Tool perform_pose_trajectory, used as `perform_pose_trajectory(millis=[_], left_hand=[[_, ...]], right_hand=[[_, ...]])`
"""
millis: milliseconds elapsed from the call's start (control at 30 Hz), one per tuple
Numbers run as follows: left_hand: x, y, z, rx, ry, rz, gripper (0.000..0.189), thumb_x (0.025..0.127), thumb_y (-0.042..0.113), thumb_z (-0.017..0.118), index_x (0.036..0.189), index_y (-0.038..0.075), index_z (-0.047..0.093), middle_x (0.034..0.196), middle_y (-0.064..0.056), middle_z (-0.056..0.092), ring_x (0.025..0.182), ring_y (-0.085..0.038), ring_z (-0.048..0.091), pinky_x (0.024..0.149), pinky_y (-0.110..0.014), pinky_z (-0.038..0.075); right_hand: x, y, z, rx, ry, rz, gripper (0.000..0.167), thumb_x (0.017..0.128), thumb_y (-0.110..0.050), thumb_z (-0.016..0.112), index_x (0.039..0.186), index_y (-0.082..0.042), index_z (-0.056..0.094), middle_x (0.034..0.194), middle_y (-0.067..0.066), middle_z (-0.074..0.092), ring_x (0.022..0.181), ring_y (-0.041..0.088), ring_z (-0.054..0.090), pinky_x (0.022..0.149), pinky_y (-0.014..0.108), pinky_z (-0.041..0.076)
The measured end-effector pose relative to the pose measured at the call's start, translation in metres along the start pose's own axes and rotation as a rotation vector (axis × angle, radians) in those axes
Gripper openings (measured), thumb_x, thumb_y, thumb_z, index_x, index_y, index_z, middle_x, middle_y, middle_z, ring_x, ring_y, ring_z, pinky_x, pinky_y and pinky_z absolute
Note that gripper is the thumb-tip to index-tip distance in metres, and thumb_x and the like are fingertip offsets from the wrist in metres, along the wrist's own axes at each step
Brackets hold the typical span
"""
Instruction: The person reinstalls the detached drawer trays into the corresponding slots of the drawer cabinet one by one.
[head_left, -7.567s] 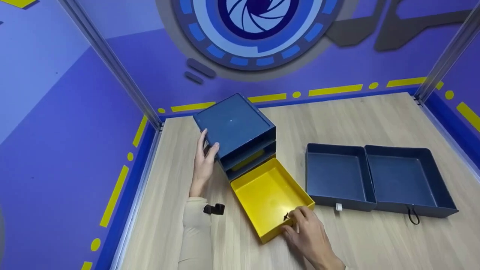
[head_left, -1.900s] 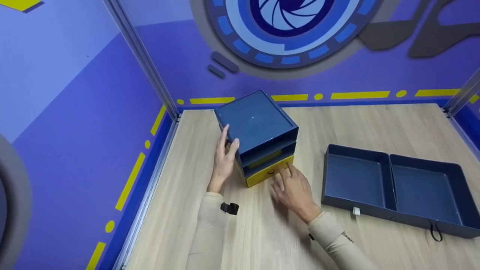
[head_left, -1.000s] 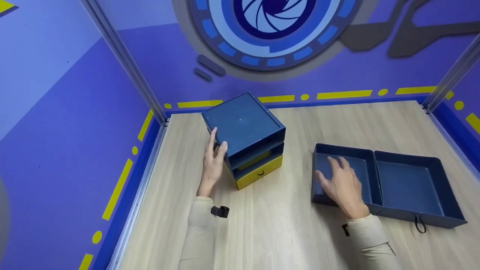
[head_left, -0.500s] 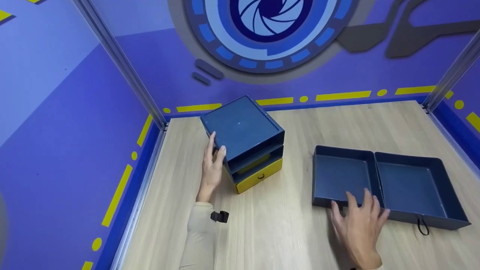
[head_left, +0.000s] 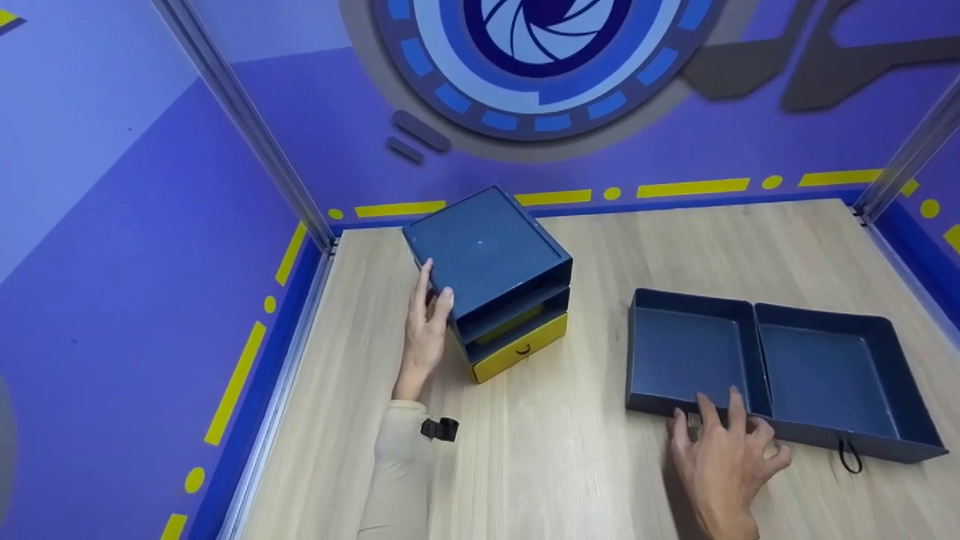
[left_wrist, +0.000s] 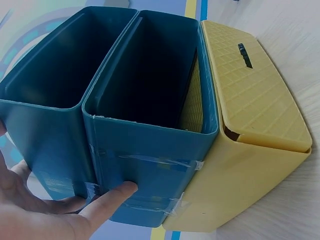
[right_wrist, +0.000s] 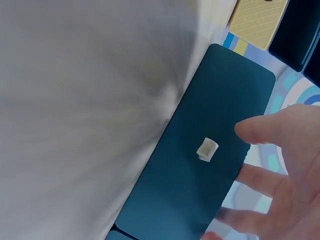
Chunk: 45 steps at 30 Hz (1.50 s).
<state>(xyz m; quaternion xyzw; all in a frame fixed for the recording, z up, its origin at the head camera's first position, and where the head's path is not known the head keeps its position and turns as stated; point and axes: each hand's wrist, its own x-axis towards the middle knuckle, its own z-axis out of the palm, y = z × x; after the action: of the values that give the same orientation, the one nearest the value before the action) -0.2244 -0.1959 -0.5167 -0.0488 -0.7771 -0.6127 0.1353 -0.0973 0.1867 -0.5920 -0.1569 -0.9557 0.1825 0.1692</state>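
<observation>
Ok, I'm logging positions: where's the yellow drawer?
In the head view, the yellow drawer is near centre, in the bottom of the cabinet, right of the left hand.

Head view looks forward and down; both wrist views, nearer, share the yellow drawer [left_wrist: 261, 95].

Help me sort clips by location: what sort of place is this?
Probably a staged demo or recording booth: printed purple walls enclose three sides of a wood-look table, with metal posts at two corners.

Boxy blue-and-yellow plastic cabinet [head_left: 484, 244] is displaying a diamond-patterned yellow plastic drawer [left_wrist: 260, 95]; rectangular plastic trays [head_left: 690, 356] are appearing navy.
</observation>
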Motion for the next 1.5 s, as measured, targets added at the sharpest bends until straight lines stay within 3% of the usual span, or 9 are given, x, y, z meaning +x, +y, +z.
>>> perform_pose_trajectory(millis=[167, 267, 333, 400, 567, 767, 1000, 1267, 1500], left_hand=[[0.000, -0.001, -0.001, -0.023, 0.005, 0.014, 0.065, 0.111, 0.024, 0.048, 0.171, 0.014, 0.024, 0.179, -0.011, 0.019, 0.163, -0.034, 0.025, 0.133, -0.057, 0.020], [0.001, -0.002, -0.001, -0.024, 0.008, 0.026, 0.065, 0.112, 0.022, 0.047, 0.171, 0.012, 0.024, 0.179, -0.013, 0.019, 0.163, -0.035, 0.025, 0.133, -0.057, 0.020], [0.002, -0.002, 0.000, -0.016, 0.004, 0.029, 0.064, 0.112, 0.022, 0.047, 0.171, 0.012, 0.023, 0.179, -0.012, 0.019, 0.163, -0.035, 0.025, 0.134, -0.056, 0.020], [0.002, -0.002, 0.001, -0.012, 0.004, 0.026, 0.064, 0.112, 0.022, 0.047, 0.171, 0.012, 0.023, 0.179, -0.012, 0.020, 0.164, -0.034, 0.025, 0.134, -0.056, 0.020], [0.001, 0.000, 0.001, -0.015, 0.006, 0.015, 0.065, 0.111, 0.024, 0.048, 0.171, 0.014, 0.024, 0.179, -0.011, 0.020, 0.164, -0.034, 0.024, 0.133, -0.057, 0.020], [0.000, 0.003, 0.000, -0.014, 0.005, 0.002, 0.066, 0.110, 0.026, 0.050, 0.171, 0.016, 0.025, 0.179, -0.010, 0.021, 0.164, -0.035, 0.024, 0.133, -0.059, 0.020], [0.002, -0.001, -0.001, -0.032, -0.003, 0.008, 0.067, 0.110, 0.025, 0.050, 0.171, 0.014, 0.025, 0.179, -0.011, 0.020, 0.164, -0.035, 0.024, 0.133, -0.057, 0.021], [0.001, 0.000, -0.004, -0.030, 0.022, 0.007, 0.067, 0.108, 0.025, 0.051, 0.169, 0.012, 0.027, 0.178, -0.015, 0.021, 0.162, -0.039, 0.026, 0.132, -0.058, 0.024], [0.003, 0.002, 0.002, 0.002, 0.043, -0.002, 0.066, 0.107, 0.030, 0.054, 0.167, 0.012, 0.032, 0.175, -0.017, 0.027, 0.157, -0.042, 0.033, 0.129, -0.058, 0.031]], right_hand=[[0.000, 0.001, 0.006, 0.051, 0.086, -0.067, 0.047, 0.091, -0.033, 0.081, 0.122, 0.001, 0.073, 0.130, 0.036, 0.065, 0.098, 0.064, 0.065, 0.097, 0.081, 0.044], [0.001, 0.001, 0.009, 0.081, 0.094, -0.095, 0.049, 0.089, -0.032, 0.084, 0.118, 0.005, 0.071, 0.123, 0.040, 0.063, 0.096, 0.069, 0.064, 0.108, 0.087, 0.032], [0.002, 0.002, 0.010, 0.098, 0.071, -0.079, 0.051, 0.089, -0.032, 0.084, 0.118, 0.006, 0.069, 0.123, 0.042, 0.060, 0.098, 0.072, 0.061, 0.108, 0.093, 0.021], [0.003, 0.003, 0.010, 0.112, 0.066, -0.081, 0.050, 0.089, -0.029, 0.085, 0.116, 0.008, 0.067, 0.121, 0.043, 0.059, 0.098, 0.073, 0.060, 0.105, 0.094, 0.021], [0.007, 0.006, 0.011, 0.186, 0.110, -0.126, 0.045, 0.085, -0.018, 0.089, 0.109, 0.012, 0.066, 0.111, 0.042, 0.058, 0.092, 0.068, 0.062, 0.089, 0.080, 0.044], [0.009, 0.009, 0.009, 0.255, 0.086, -0.089, 0.045, 0.081, -0.018, 0.092, 0.106, 0.012, 0.070, 0.105, 0.036, 0.060, 0.090, 0.059, 0.064, 0.075, 0.070, 0.051], [0.010, 0.007, 0.003, 0.286, 0.045, -0.025, 0.045, 0.080, -0.020, 0.093, 0.106, 0.010, 0.073, 0.108, 0.034, 0.062, 0.098, 0.056, 0.065, 0.081, 0.068, 0.052], [0.005, -0.001, -0.005, 0.345, 0.142, -0.046, 0.042, 0.074, -0.013, 0.096, 0.100, 0.010, 0.072, 0.104, 0.031, 0.064, 0.100, 0.050, 0.063, 0.087, 0.063, 0.050], [0.008, -0.008, -0.022, 0.349, 0.192, -0.092, 0.042, 0.068, -0.009, 0.100, 0.096, 0.008, 0.074, 0.099, 0.027, 0.064, 0.093, 0.045, 0.065, 0.083, 0.057, 0.050]])
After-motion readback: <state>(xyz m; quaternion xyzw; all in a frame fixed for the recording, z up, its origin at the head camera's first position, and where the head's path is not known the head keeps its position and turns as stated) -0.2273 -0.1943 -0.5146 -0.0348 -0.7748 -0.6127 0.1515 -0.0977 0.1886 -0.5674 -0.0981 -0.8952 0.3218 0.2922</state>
